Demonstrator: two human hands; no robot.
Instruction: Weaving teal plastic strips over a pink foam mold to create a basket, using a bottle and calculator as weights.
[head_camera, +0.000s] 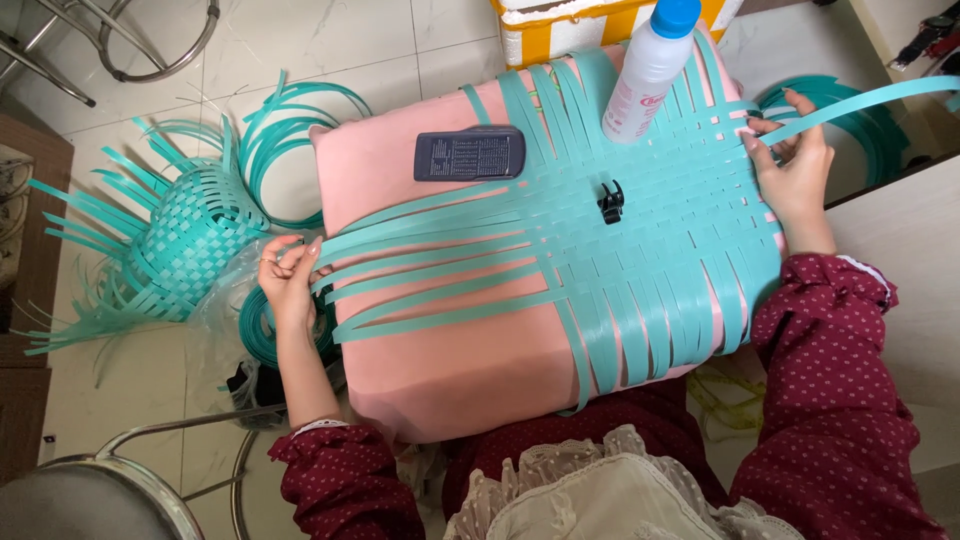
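Fingers of right hand pinched on one teal strip at far right edge of woven teal mat; left hand closed on loose strip ends at left. Mat spread on pink board across lap, weighted by white bottle, dark block, black clip. Half-woven basket on floor, far left.

We see a bright, evenly lit scene with soft, diffuse light and only faint shadows. The glossy floor tiles at the upper left carry mild glare. Focus is sharp mid-frame; the edges bend slightly, and the lower left corner is blurred.
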